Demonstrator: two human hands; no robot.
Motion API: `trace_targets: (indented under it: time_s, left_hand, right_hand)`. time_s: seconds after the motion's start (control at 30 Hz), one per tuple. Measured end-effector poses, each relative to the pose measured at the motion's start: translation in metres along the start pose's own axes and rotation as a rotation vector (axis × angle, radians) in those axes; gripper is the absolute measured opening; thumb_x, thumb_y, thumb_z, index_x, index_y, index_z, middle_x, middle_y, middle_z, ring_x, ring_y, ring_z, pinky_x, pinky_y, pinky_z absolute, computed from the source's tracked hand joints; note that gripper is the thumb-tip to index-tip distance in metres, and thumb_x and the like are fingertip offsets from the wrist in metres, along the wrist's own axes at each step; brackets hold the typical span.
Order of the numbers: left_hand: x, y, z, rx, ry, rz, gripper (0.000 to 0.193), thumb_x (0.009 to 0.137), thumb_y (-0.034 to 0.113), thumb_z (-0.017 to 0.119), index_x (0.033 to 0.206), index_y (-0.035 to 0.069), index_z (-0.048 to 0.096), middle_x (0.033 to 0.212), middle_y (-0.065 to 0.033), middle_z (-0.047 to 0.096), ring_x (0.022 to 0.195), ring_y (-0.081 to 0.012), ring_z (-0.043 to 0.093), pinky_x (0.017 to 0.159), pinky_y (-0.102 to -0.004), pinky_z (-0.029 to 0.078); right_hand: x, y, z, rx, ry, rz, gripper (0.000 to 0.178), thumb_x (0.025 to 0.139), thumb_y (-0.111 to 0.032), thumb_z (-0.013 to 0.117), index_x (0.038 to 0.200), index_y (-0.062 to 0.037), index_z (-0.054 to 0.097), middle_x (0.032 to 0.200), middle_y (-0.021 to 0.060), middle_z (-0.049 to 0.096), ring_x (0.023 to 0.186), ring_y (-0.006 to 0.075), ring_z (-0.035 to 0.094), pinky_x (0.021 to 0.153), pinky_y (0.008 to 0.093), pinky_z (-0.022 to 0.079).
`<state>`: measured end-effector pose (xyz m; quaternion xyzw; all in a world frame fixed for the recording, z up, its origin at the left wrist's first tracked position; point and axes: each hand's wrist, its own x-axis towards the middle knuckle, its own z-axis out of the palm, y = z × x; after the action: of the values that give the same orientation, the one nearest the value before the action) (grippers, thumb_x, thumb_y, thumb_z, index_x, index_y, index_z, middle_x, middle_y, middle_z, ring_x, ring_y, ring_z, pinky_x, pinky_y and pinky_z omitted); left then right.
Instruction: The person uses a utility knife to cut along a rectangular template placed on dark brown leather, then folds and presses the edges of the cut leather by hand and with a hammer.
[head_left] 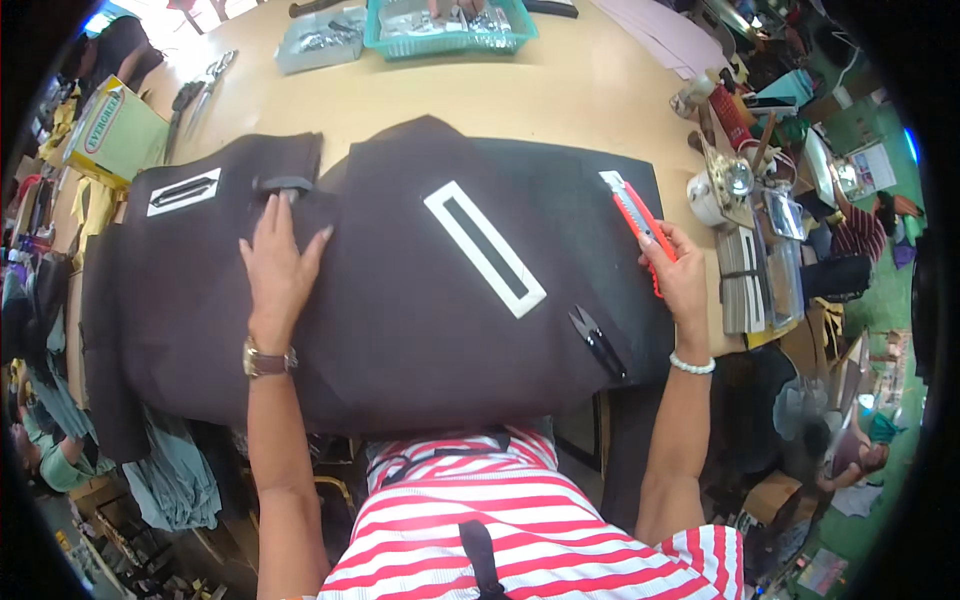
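Observation:
Dark brown cloth (400, 330), apparently a garment, is spread over the table. On its left part rests my left hand (280, 260), fingers stretched out, their tips against a metal tool with a hammer-like head (283, 184). My right hand (675, 265) is closed around a red utility knife (638, 215), its tip pointing away and to the left over a dark mat (610, 170). Between my hands a white rectangular frame with a long slot (485, 250) lies slantwise on the cloth. Black-handled thread snips (600, 345) lie nearer me, blades apart. A smaller slotted white piece (185, 191) sits far left.
At the far edge stand a teal basket (450, 45) with small packets, another person's hand in it, and a clear box (320, 42). Scissors (212, 85) and a yellow-green box (115, 130) are far left. Jars and a banded stack of strips (738, 275) line the right edge.

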<state>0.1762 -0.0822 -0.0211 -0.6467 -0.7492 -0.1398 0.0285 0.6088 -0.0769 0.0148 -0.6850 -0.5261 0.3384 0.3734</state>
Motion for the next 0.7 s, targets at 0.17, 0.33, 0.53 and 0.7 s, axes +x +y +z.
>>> trace_targets:
  time_s: [0.17,0.33,0.53,0.7]
  left_hand:
    - [-0.001,-0.009,0.022,-0.009,0.259,0.094,0.045,0.084,0.017,0.066,0.125,0.004,0.053,0.126,-0.0147,0.055,0.107,-0.0329,0.057,0.089,-0.0426,0.047]
    - [-0.004,-0.005,0.017,-0.042,0.339,0.083,0.037,0.082,0.015,0.067,0.115,0.004,0.059,0.115,-0.0125,0.060,0.100,-0.0305,0.060,0.082,-0.0372,0.050]
    - [0.001,-0.012,0.021,0.027,0.461,0.129,0.028,0.082,0.013,0.066,0.109,0.006,0.062,0.104,-0.0104,0.064,0.090,-0.0282,0.062,0.077,-0.0366,0.052]
    - [0.001,-0.009,0.017,-0.101,0.517,0.052,0.013,0.086,0.010,0.062,0.097,0.008,0.067,0.081,-0.0077,0.065,0.072,-0.0268,0.064,0.062,-0.0361,0.051]
  right_hand:
    - [0.007,0.022,0.019,-0.580,0.350,-0.392,0.038,0.083,-0.026,0.067,0.110,0.0007,0.064,0.086,0.0143,0.058,0.078,0.0294,0.059,0.071,0.0392,0.047]
    - [-0.036,-0.014,0.028,-0.712,0.314,-0.449,0.042,0.081,-0.021,0.069,0.116,0.0005,0.059,0.083,0.0133,0.057,0.075,0.0276,0.059,0.069,0.0370,0.047]
    - [-0.103,-0.016,0.034,-0.223,-0.135,-0.040,0.031,0.075,0.000,0.068,0.105,0.0031,0.059,0.070,0.0108,0.057,0.060,0.0190,0.055,0.059,0.0304,0.045]
    - [-0.081,0.000,0.024,-0.165,-0.038,-0.046,0.015,0.082,-0.002,0.064,0.094,0.0054,0.061,0.069,0.0035,0.056,0.063,0.0090,0.051,0.058,0.0254,0.042]
